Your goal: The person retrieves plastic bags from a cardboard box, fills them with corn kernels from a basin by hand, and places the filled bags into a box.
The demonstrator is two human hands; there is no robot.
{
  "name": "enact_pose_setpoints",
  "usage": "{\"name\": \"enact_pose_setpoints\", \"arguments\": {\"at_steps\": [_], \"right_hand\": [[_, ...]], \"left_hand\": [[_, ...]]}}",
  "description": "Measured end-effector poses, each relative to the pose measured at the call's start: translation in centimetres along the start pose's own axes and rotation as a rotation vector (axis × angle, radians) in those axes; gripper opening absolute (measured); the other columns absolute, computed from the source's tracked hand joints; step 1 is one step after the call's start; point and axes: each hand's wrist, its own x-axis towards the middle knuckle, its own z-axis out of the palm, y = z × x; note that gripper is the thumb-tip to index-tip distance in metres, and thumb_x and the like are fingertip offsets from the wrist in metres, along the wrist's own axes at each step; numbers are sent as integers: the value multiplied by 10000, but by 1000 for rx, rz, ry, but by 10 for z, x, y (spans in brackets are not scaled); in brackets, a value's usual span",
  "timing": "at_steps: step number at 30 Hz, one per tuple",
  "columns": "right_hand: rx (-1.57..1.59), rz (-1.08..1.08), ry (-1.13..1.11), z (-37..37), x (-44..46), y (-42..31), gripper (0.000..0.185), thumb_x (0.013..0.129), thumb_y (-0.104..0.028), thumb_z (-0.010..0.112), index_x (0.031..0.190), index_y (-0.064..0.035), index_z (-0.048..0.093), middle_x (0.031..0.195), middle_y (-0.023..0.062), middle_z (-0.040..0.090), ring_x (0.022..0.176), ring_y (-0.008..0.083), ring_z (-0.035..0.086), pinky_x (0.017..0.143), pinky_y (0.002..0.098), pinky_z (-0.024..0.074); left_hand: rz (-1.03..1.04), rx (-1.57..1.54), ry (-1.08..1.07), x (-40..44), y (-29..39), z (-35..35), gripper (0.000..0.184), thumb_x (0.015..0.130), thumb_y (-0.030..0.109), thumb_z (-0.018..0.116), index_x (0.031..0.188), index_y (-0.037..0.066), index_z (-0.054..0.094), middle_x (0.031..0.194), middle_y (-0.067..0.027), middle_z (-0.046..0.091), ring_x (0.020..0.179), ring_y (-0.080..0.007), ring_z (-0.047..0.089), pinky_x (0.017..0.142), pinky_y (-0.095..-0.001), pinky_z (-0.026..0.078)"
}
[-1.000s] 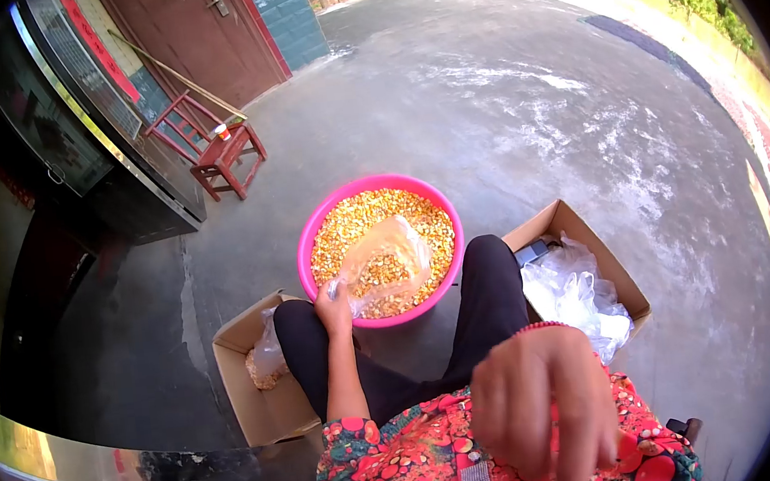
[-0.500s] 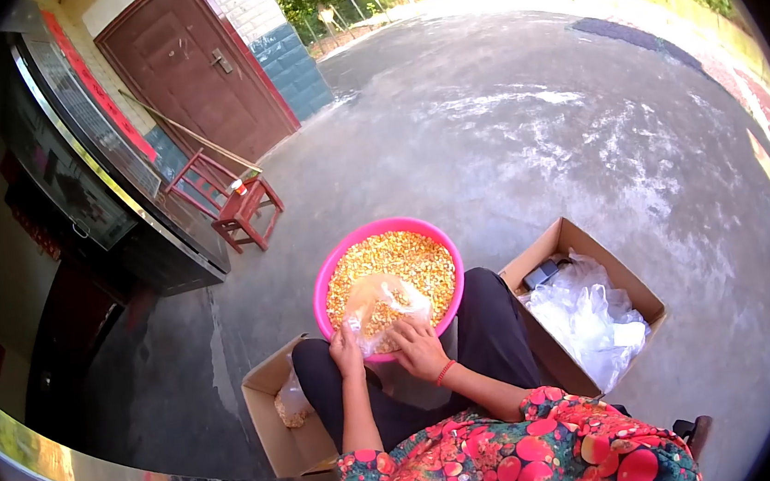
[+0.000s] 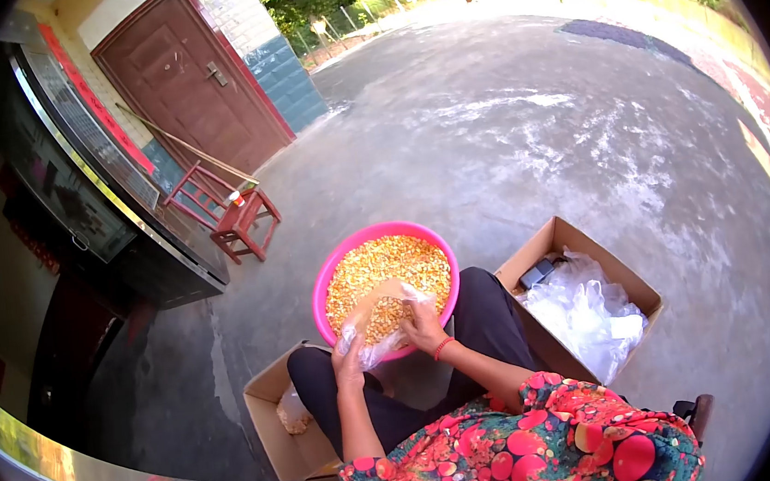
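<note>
A pink basin (image 3: 321, 313) full of yellow corn kernels (image 3: 386, 266) stands in front of my knees. Over its near edge, a clear plastic bag (image 3: 369, 346) is spread between my two hands, its mouth towards the kernels. My left hand (image 3: 348, 363) is closed on the bag's left side. On the right side, my right hand (image 3: 423, 324), with a red bracelet at the wrist, grips the bag's rim. Kernels show through or inside the bag; which of the two I cannot tell.
To the right is a cardboard box (image 3: 625, 278) with white plastic bags (image 3: 587, 318) and a dark device (image 3: 536, 273). Another cardboard box (image 3: 269, 428) at left holds a bag of kernels (image 3: 293, 412). A red chair (image 3: 244, 219) bearing a cup stands near the brown door (image 3: 194, 83).
My right hand has come down from near my chest to the bag, and its grip has since moved up along the rim. The bag's mouth is spread wider. The view has tilted up.
</note>
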Motion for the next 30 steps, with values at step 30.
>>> {"name": "enact_pose_setpoints", "arguments": {"at_steps": [30], "right_hand": [[-59,242,-19,-16,78,75,245,787,-112,578,1030,-92,600,982,103,591,965,285,552,839,387,440]], "left_hand": [[-92,-235,-11,-10,16,0,356,829,116,639,1154,10,539,1038,-67,615,915,-183,607,792,-321,505]]}}
